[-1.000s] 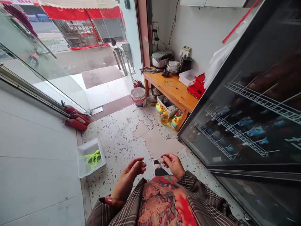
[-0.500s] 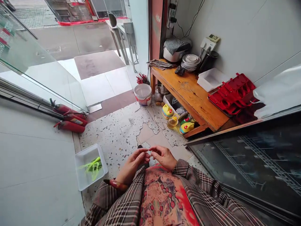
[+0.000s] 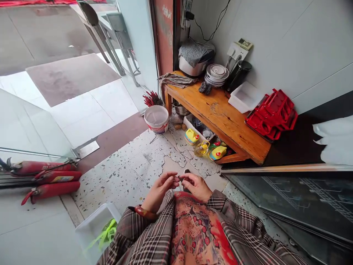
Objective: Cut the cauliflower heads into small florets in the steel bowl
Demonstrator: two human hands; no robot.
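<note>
Head view: left hand (image 3: 156, 191) and right hand (image 3: 199, 189) sit close together, fingers bent, thumbs near forefingers; whether anything is pinched cannot be determined. Nearest item, the red patterned top (image 3: 195, 228), lies just below them, inside a brown plaid jacket (image 3: 154, 235).

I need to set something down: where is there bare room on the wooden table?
Bare wood runs along the front of the wooden table, before the white tub and red plastic pieces. The far end is crowded with a cooker, rag, stacked bowls and dark scrubber.
</note>
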